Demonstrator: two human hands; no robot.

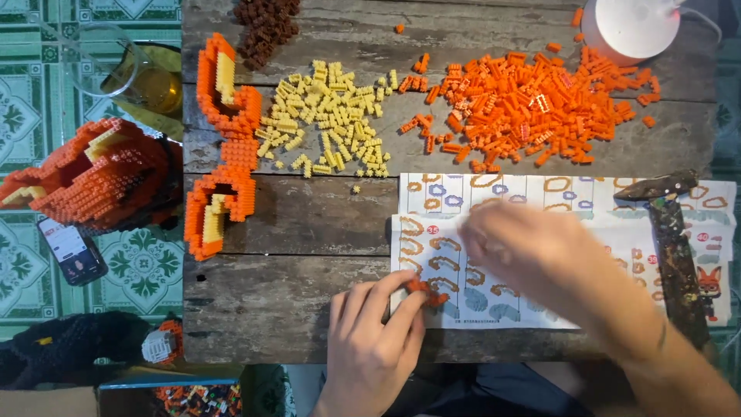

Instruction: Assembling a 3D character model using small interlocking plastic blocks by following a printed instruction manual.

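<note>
pinching a small orange brick cluster (pixel 427 292) between thumb and fingertips of the left hand (pixel 370 340), low on the instruction sheet (pixel 556 224) at the near edge of the wooden table (pixel 293 224). blurred in motion above the sheet, the right hand (pixel 532 259); cannot tell whether fingers apart or together. likely feather-light, stiff plastic, tiny studs, prone to popping apart under squeeze; best gripped by the flat sides, gently. farther back, a loose orange brick pile (pixel 532 108) and yellow brick pile (pixel 328 116); a built orange-and-yellow section (pixel 224 147) to the left; a hammer (pixel 675 247) lying on the sheet's right side.
</note>
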